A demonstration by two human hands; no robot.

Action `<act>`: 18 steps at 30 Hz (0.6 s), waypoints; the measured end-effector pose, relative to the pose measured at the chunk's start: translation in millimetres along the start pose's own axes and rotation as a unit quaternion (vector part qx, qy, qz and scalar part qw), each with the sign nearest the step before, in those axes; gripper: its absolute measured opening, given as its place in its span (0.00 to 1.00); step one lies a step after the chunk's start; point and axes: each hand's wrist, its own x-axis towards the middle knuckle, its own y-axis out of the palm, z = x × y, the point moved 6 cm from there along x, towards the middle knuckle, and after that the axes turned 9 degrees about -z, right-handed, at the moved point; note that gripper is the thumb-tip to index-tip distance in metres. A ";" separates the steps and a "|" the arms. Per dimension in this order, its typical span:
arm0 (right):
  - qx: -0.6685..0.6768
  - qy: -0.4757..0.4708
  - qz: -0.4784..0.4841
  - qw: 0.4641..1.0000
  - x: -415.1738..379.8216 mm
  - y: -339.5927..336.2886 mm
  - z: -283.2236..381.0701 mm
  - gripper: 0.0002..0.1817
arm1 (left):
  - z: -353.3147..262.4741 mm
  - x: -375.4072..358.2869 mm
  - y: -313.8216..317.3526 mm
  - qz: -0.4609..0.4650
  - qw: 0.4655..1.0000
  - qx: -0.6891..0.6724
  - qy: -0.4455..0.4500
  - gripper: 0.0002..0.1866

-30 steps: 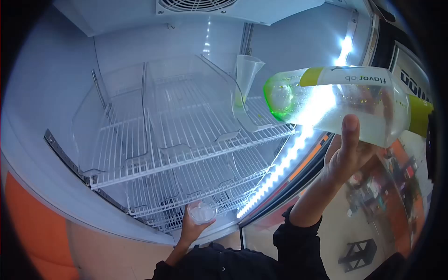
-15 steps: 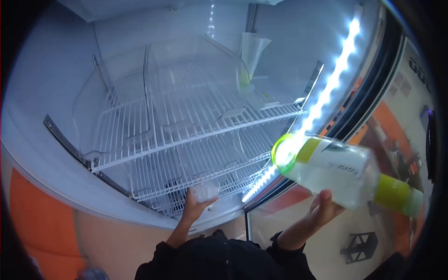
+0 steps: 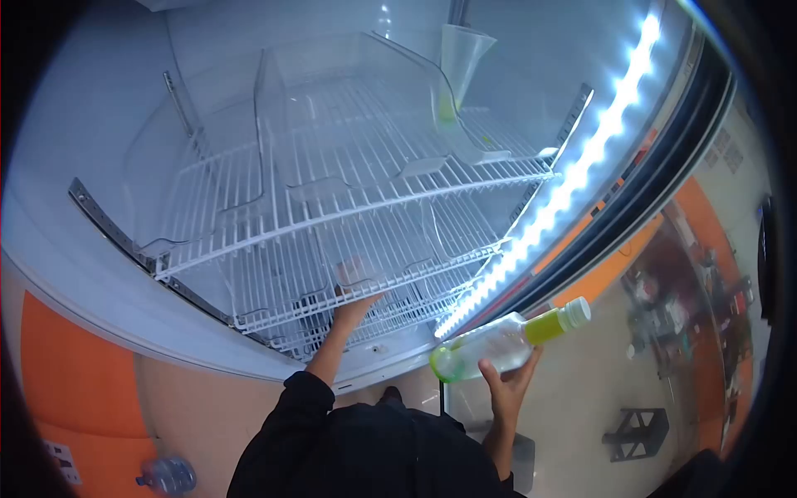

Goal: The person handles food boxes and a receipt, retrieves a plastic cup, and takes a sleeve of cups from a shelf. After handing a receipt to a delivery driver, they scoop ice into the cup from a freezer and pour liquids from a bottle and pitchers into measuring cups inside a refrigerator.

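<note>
My left hand (image 3: 353, 309) reaches into the refrigerator, up behind the front edge of a middle wire shelf (image 3: 390, 286). Its fingers show only in part through the wires and clear plastic, closed about what looks like a clear container, mostly hidden. My right hand (image 3: 508, 388) grips a clear bottle (image 3: 490, 347) outside the opening on the right. The bottle lies tilted nearly sideways, with a bright green base at the left, a yellow-green neck band and a white cap at the upper right.
On the upper wire shelf (image 3: 332, 222) are clear dividers and a tall translucent measuring cup (image 3: 463, 70). An LED strip (image 3: 581, 183) lights the right side. The black door seal (image 3: 656, 178) stands beyond it. A water jug (image 3: 168, 476) and a dark stool (image 3: 638, 434) are on the floor.
My right hand has brought the bottle down and left, its cap now pointing up right. My left hand has moved deeper, behind the shelf edge. The view has shifted slightly.
</note>
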 end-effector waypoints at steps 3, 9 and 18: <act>-0.012 0.000 -0.003 1.000 3.0 -1.5 -12.8 0.50 | -11.5 -2.9 -5.3 0.019 1.000 -0.010 -0.010 0.41; 0.078 0.037 0.081 0.993 5.1 2.0 -21.7 0.53 | -13.1 -2.9 -2.2 0.084 0.994 -0.054 -0.039 0.49; 0.155 0.054 0.147 0.975 14.3 23.5 -18.3 0.56 | -26.5 -16.3 -17.2 0.072 0.988 0.068 -0.115 0.41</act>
